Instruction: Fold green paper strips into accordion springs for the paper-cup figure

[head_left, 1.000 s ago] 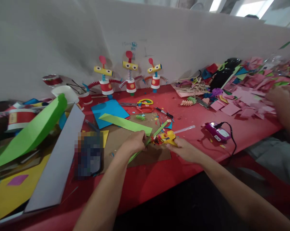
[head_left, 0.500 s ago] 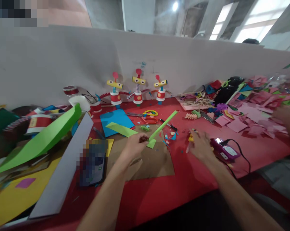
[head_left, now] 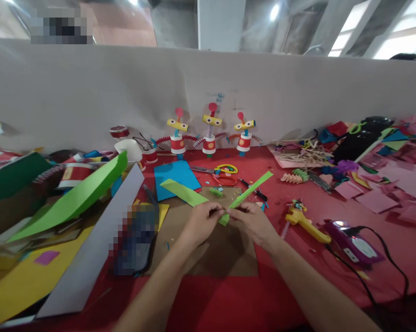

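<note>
My left hand [head_left: 202, 222] is closed in a pinch on light-green paper strips where they meet. One green paper strip [head_left: 183, 192] reaches up and left from the fingers, and another arm of green paper [head_left: 252, 189] slants up to the right. Opposite it, my right hand [head_left: 255, 222] pinches the same meeting point, fingertips nearly touching the left ones. The exact fold there is hidden by the fingers. Under both hands lies a brown cardboard sheet [head_left: 228, 258]. Just beyond them is a small green paper coil [head_left: 216, 192].
A yellow glue gun [head_left: 307, 225] lies to the right beside a purple box with a cord [head_left: 353, 246]. Scissors [head_left: 225, 169], a cutter [head_left: 254, 189] and blue paper [head_left: 176, 180] lie ahead. Three paper-cup figures [head_left: 209, 144] stand by the wall. A phone [head_left: 135, 244] sits left.
My right hand has left the glue gun at the right and come to the green strips, pinching them beside my left hand. The view has shifted slightly.
</note>
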Demonstrator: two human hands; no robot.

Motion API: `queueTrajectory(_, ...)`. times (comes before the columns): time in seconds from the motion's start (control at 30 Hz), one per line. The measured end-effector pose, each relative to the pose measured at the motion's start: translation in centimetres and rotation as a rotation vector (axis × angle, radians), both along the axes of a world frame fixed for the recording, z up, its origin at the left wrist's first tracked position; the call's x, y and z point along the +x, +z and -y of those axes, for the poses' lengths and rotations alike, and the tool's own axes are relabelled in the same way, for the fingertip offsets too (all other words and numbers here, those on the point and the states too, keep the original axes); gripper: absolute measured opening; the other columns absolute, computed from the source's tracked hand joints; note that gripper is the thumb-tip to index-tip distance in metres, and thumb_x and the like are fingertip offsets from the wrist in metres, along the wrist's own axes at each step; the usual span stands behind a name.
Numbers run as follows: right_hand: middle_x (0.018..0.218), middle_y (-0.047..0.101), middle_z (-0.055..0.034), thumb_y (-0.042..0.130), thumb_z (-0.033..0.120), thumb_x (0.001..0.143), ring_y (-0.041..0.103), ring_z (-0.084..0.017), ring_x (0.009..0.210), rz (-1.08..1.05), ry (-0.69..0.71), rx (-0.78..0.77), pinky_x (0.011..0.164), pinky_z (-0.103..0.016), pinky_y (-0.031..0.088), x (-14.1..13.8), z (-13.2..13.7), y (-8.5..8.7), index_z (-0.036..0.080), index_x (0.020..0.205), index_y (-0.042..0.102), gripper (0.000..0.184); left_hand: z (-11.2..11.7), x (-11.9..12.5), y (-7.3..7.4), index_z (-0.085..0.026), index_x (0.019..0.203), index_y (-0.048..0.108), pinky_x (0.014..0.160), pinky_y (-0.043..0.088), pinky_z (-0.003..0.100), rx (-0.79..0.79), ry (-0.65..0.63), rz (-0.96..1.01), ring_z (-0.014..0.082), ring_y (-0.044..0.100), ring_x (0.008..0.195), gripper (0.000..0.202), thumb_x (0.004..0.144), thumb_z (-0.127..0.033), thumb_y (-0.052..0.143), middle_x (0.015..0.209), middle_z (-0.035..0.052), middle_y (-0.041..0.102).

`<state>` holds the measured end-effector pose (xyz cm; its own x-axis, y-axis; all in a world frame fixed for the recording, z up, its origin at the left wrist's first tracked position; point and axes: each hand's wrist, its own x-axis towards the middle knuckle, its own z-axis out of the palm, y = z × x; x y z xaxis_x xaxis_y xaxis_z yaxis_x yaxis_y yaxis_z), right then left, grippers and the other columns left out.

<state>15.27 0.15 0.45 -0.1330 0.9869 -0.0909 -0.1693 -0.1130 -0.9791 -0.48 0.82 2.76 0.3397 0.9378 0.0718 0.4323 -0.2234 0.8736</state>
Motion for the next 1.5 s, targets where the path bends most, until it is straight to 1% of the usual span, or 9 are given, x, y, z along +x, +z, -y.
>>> queueTrajectory(0.07, 0.059, 0.060, 0.0004, 0.073, 0.033, 0.061, 0.050, -0.010, 0.058, 0.008, -0.026, -0.015, 0.058, -0.024, 0.038, 0.2, 0.2, 0.0, 0.016, 0.065, 0.069, 0.018, 0.1, 0.3, -0.2, -0.015, 0.069, 0.059, 0.057, 0.033, 0.022, 0.033, 0.004, -0.035, 0.0111, 0.046, 0.060, 0.022, 0.081, -0.025, 0.043, 0.062, -0.0011, 0.054)
queueTrajectory(0.2, 0.055, 0.059, 0.0010, 0.075, 0.032, 0.058, 0.049, -0.009, 0.053, 0.004, -0.096, -0.027, 0.054, -0.023, 0.038, 0.5, 0.0, 0.4, 0.016, 0.063, 0.069, 0.018, 0.7, 0.7, 0.1, -0.017, 0.067, 0.053, 0.055, 0.030, 0.022, 0.079, 0.014, -0.077, 0.0101, 0.041, 0.057, 0.024, 0.084, -0.026, 0.039, 0.060, -0.0024, 0.048)
queueTrajectory(0.37, 0.053, 0.058, 0.0016, 0.076, 0.031, 0.056, 0.048, -0.008, 0.049, -0.046, -0.095, -0.041, 0.051, -0.023, 0.038, 0.5, -0.1, 0.5, 0.015, 0.060, 0.067, 0.018, 0.8, 0.9, 0.1, -0.017, 0.070, 0.053, 0.056, 0.032, 0.021, 0.009, 0.021, -0.014, 0.0102, 0.043, 0.059, 0.013, 0.078, -0.026, 0.048, 0.062, -0.0032, 0.051)
queueTrajectory(0.53, 0.062, 0.064, -0.0001, 0.075, 0.029, 0.058, 0.053, -0.010, 0.057, -0.073, -0.100, -0.029, 0.056, -0.023, 0.042, 0.8, 0.0, 0.7, 0.017, 0.072, 0.071, 0.019, 0.5, 0.6, -0.2, -0.017, 0.066, 0.053, 0.053, 0.031, 0.021, -0.036, -0.017, 0.012, 0.0098, 0.042, 0.056, 0.015, 0.076, -0.026, 0.049, 0.057, -0.0038, 0.048)
queueTrajectory(0.73, 0.057, 0.064, 0.0006, 0.078, 0.027, 0.054, 0.055, -0.009, 0.052, -0.112, -0.116, -0.082, 0.051, -0.022, 0.042, 1.2, -0.2, 0.7, 0.017, 0.066, 0.071, 0.017, 0.4, 0.3, 0.2, -0.016, 0.064, 0.053, 0.050, 0.029, 0.021, -0.061, -0.020, 0.031, 0.0086, 0.038, 0.053, 0.014, 0.073, -0.025, 0.052, 0.054, -0.0044, 0.044)
queueTrajectory(0.9, 0.053, 0.063, 0.0009, 0.079, 0.027, 0.053, 0.054, -0.007, 0.048, -0.125, -0.103, -0.125, 0.048, -0.019, 0.041, 1.2, -0.2, 0.7, 0.016, 0.061, 0.070, 0.016, 0.4, 0.2, 0.4, -0.016, 0.064, 0.054, 0.052, 0.031, 0.020, -0.084, -0.040, 0.039, 0.0087, 0.040, 0.054, 0.013, 0.073, -0.025, 0.052, 0.054, -0.0043, 0.046)
queueTrajectory(1.13, 0.053, 0.064, 0.0001, 0.078, 0.028, 0.055, 0.054, -0.007, 0.048, -0.133, -0.127, -0.102, 0.050, -0.019, 0.042, 1.7, -0.5, 0.8, 0.016, 0.062, 0.070, 0.016, 0.1, -0.2, 0.5, -0.015, 0.068, 0.058, 0.057, 0.034, 0.021, -0.054, -0.051, 0.028, 0.0101, 0.045, 0.061, 0.012, 0.074, -0.025, 0.052, 0.062, -0.0022, 0.053)
queueTrajectory(1.27, 0.053, 0.063, 0.0002, 0.078, 0.028, 0.055, 0.054, -0.007, 0.047, -0.139, -0.130, -0.106, 0.049, -0.019, 0.042, 1.9, -0.5, 1.0, 0.016, 0.062, 0.070, 0.016, 0.1, -0.3, 0.7, -0.016, 0.068, 0.057, 0.057, 0.034, 0.022, -0.057, -0.066, 0.016, 0.0102, 0.045, 0.060, 0.013, 0.074, -0.026, 0.052, 0.061, -0.0020, 0.054)
queueTrajectory(1.5, 0.048, 0.059, 0.0018, 0.079, 0.029, 0.053, 0.048, -0.006, 0.043, -0.126, -0.184, -0.095, 0.043, -0.020, 0.036, 2.3, -0.6, 1.6, 0.016, 0.058, 0.068, 0.018, 0.0, -0.5, 0.7, -0.016, 0.068, 0.058, 0.056, 0.033, 0.021, -0.052, -0.061, -0.023, 0.0103, 0.045, 0.060, 0.015, 0.074, -0.028, 0.051, 0.061, -0.0022, 0.054)
